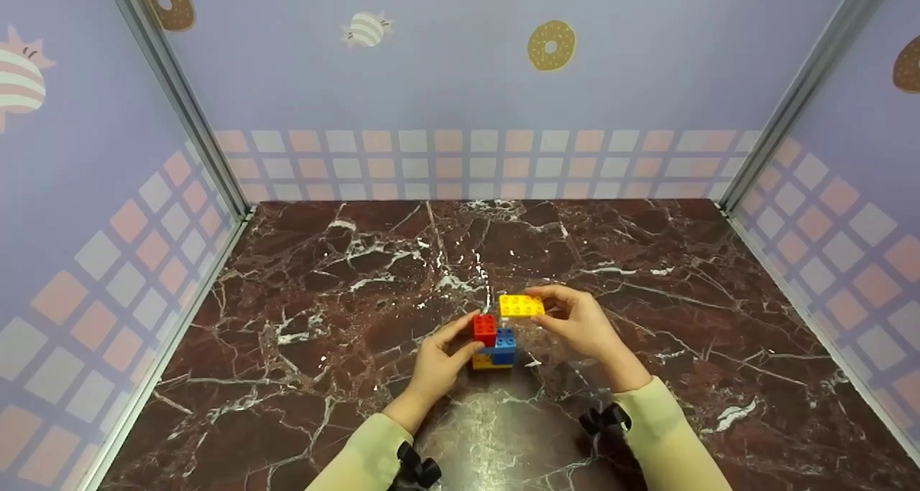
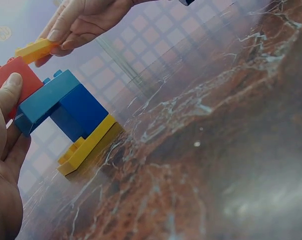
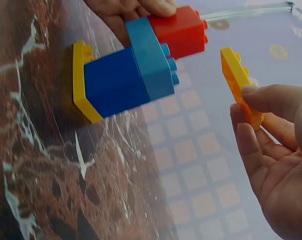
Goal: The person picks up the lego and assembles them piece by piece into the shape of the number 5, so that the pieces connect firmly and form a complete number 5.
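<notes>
A small stack of toy building bricks stands on the table: a flat yellow brick (image 2: 93, 145) at the bottom, a dark blue brick (image 3: 117, 82) above it, a lighter blue brick (image 3: 151, 60) across that, and a red brick (image 1: 484, 330) on top at the left. My left hand (image 1: 436, 361) grips the red brick between thumb and fingers. Above and right of the stack, my right hand (image 1: 581, 323) pinches a flat yellow studded brick (image 1: 521, 305) by its right end. That brick is apart from the stack, studs up. Some left fingers are hidden behind the stack.
The dark red marble table (image 1: 323, 297) stretches around the stack on all sides. Patterned panels (image 1: 467, 81) enclose it at the back, left and right, with metal posts (image 1: 783, 95) at the corners. Black straps (image 1: 418, 465) sit on both wrists.
</notes>
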### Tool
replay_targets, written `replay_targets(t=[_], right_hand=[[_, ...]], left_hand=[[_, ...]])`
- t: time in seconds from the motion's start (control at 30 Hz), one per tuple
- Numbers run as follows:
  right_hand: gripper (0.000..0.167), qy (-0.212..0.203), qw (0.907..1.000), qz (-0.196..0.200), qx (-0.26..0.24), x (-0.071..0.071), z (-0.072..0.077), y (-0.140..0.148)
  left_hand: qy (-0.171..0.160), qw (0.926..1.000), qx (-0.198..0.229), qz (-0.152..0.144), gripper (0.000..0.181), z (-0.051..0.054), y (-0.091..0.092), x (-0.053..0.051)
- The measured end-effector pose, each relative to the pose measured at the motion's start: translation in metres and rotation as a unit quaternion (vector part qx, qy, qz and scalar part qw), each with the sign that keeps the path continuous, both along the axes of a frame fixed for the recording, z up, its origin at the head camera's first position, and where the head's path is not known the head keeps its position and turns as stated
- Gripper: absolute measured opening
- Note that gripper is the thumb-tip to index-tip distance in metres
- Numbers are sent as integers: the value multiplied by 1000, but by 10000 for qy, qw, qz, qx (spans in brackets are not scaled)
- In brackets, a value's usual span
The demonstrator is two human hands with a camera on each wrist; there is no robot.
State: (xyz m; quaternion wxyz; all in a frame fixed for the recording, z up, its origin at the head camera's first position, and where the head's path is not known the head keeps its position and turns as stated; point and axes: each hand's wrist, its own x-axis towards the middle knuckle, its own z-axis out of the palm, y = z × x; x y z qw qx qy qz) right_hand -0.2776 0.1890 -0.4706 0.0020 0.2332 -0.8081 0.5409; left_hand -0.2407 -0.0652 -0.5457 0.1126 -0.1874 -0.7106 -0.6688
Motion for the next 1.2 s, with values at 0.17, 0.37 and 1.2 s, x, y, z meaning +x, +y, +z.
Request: replay_targets(t=[0.17,0.37,1.2], right_hand=[[39,136,9998,103,-83,5,-1,-10],[39,156,9999,64,-32,11,-1,-21],[36,384,9982,265,374,19,0,-29]], left_hand=[[-58,10000,10,-42,53,1,0,1],[-151,9998,20,-108,52,1,-1,1],[-33,9986,369,-376,61,5,1,4]])
